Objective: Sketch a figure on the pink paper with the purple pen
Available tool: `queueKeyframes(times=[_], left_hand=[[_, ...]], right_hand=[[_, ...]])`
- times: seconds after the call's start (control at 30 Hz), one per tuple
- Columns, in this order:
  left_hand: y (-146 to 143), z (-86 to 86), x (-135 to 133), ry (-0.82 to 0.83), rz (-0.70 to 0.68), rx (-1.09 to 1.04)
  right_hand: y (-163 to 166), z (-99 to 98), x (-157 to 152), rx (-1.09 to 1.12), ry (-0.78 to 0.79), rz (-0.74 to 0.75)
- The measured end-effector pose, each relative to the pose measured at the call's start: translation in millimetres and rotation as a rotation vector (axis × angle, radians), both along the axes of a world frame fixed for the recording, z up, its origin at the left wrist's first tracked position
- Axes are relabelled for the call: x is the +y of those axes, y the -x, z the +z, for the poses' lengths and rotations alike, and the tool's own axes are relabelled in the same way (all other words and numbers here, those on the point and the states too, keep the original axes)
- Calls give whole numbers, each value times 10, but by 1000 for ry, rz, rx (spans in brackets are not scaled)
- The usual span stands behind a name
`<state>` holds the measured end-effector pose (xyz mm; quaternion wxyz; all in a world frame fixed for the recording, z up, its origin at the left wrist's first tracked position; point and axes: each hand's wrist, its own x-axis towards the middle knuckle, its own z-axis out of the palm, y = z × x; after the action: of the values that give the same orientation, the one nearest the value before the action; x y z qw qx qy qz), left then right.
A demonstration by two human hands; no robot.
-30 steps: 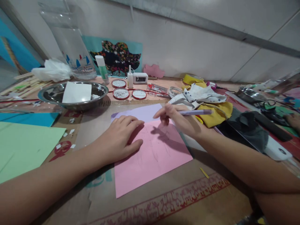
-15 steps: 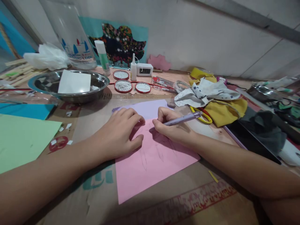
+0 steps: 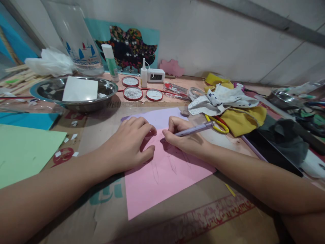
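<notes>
A pink sheet of paper [image 3: 144, 196] with thin dark pencil-like lines lies on the cardboard in front of me. Part of a purple sheet [image 3: 162, 117] shows beyond its far edge. My left hand [image 3: 134, 142] rests on the left side of the pink paper, fingers spread and holding nothing. In my right hand [image 3: 181, 135] is a slim light-purple pen [image 3: 196, 129], gripped near its point. The tip meets the pink paper close to the drawn lines, between my two hands. The palm of my right hand hides some of the drawing.
A steel bowl [image 3: 86, 106] with a white card stands at back left, near a glue stick [image 3: 110, 62] and red-rimmed dishes of beads [image 3: 132, 94]. Green paper [image 3: 22, 152] lies left. Yellow-handled scissors [image 3: 223, 128], cloth scraps [image 3: 243, 118] and a dark tablet-like slab [image 3: 266, 149] are right.
The pen tip and my right hand have shifted very slightly to the left on the pink paper. My left hand stays in place; the whole view has moved a little.
</notes>
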<state>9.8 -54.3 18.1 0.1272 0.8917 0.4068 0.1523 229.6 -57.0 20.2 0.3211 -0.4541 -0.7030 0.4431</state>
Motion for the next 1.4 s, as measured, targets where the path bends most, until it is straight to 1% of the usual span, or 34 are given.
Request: queueKeyframes(times=[0.27,0.37,0.47,0.6,0.67,0.83,1.1,1.3,1.4], left_hand=[[-6,6,-3,10,-4,11],[-7,6,-1,5,-2,9],[-4,2,-1,4,-3,6],[3,-12,-4,0,-9,-10],[5,-15,-5,-3,-10,-13],[0,-5,-8,5,-11,-3],[-4,-12,-3,-3,-6,2],[-3,-21,0,-3,-7,-3],[-4,-23,1,-1,-8,-2]], right_hand=[[23,0,-31,134,125,17],[34,16,-39,153,158,24],[30,19,-28,147,153,22],[15,7,-1,111,90,-30],[13,5,5,94,62,-30],[20,12,0,62,47,-11],[26,-3,-22,132,132,22],[44,48,-42,157,206,33],[54,70,-49,143,222,14]])
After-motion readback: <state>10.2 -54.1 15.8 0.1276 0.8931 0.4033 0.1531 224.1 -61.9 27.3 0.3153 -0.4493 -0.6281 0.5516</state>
